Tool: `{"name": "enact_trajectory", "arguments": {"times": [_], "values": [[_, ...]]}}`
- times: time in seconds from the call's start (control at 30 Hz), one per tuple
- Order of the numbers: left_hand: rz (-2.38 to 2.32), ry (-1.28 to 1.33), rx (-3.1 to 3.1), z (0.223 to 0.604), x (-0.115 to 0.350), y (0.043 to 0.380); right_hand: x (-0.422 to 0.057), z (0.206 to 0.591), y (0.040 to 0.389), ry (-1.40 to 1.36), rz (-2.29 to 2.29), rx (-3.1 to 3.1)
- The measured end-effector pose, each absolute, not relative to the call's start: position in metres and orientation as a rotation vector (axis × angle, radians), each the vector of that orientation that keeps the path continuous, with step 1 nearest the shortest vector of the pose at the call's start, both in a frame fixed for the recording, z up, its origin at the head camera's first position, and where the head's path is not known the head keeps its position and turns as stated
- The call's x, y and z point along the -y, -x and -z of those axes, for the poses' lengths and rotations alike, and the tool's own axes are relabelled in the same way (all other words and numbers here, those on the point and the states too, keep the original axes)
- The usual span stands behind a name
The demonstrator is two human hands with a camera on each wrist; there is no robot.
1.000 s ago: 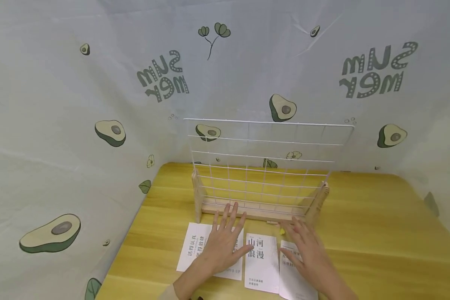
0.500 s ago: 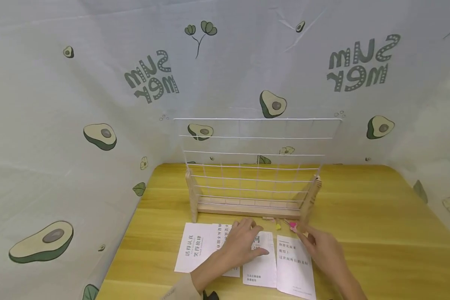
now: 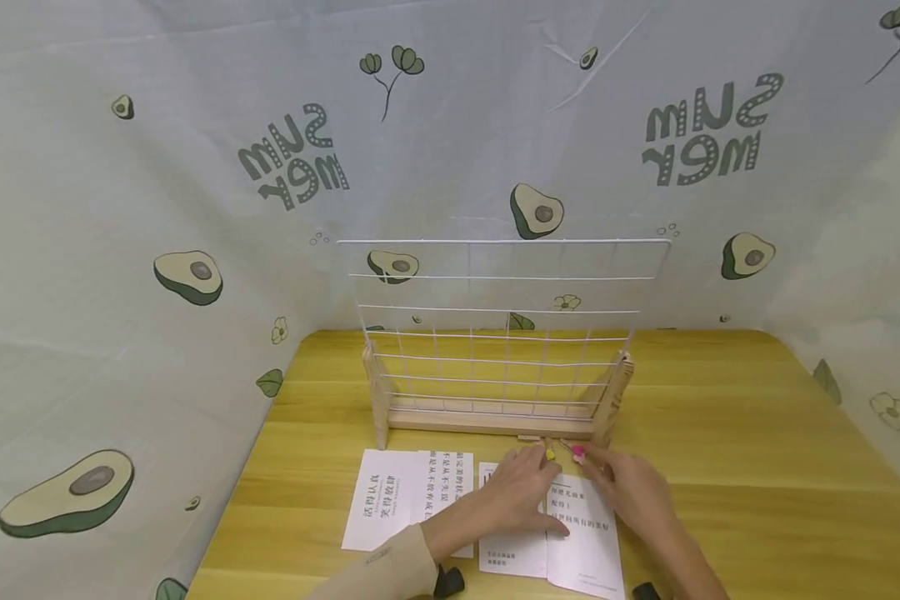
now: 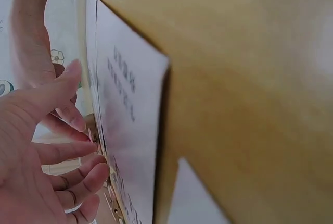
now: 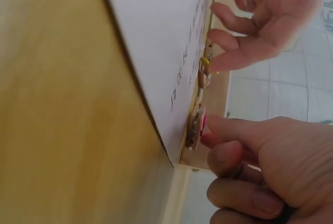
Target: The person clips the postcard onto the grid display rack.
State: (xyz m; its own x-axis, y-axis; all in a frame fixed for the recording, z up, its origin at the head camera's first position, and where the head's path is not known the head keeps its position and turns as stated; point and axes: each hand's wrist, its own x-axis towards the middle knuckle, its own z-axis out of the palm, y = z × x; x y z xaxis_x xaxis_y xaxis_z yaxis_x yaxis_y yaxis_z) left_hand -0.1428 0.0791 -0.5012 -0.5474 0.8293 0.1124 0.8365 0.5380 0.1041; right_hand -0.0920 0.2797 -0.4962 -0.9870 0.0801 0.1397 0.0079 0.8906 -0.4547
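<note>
Small wooden clothespins lie in a row along the front of a rack base. My right hand [image 3: 633, 496] pinches the one with a pink decoration [image 5: 202, 125] between thumb and index finger, its other fingers curled. Beside it is a clothespin with a yellow decoration [image 5: 205, 61]. My left hand [image 3: 521, 496] reaches toward the yellow one, fingers loosely bent and thumb apart, with nothing between them. Below the left hand lie printed white cards: a right card [image 3: 581, 542] and a middle card [image 3: 513, 557], partly covered by that hand.
A white wire grid [image 3: 495, 336] stands upright in a wooden base [image 3: 487, 422] behind the cards. Two more printed cards, a left card [image 3: 378, 508] and its overlapping neighbour [image 3: 446, 492], lie on the yellow wooden table [image 3: 720, 467]. An avocado-print curtain [image 3: 435, 150] surrounds the table.
My left hand has moved right across the cards to the clothespins. The right hand has come down to the pink-decorated clothespin, its fingers drawing together. The head view has shifted slightly.
</note>
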Motion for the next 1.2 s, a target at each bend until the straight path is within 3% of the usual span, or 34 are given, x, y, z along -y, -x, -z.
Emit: {"name": "enact_trajectory", "arguments": {"times": [0.7,1.2], "values": [[0.425,1.383,2.954,0.501,-0.086,0.151,-0.274,0.498,0.1,0.077,-0.709,2.894],[1.152,1.299,3.012,0.478,-0.063,0.153,-0.28,0.5,0.101,0.072,-0.656,2.861]]}}
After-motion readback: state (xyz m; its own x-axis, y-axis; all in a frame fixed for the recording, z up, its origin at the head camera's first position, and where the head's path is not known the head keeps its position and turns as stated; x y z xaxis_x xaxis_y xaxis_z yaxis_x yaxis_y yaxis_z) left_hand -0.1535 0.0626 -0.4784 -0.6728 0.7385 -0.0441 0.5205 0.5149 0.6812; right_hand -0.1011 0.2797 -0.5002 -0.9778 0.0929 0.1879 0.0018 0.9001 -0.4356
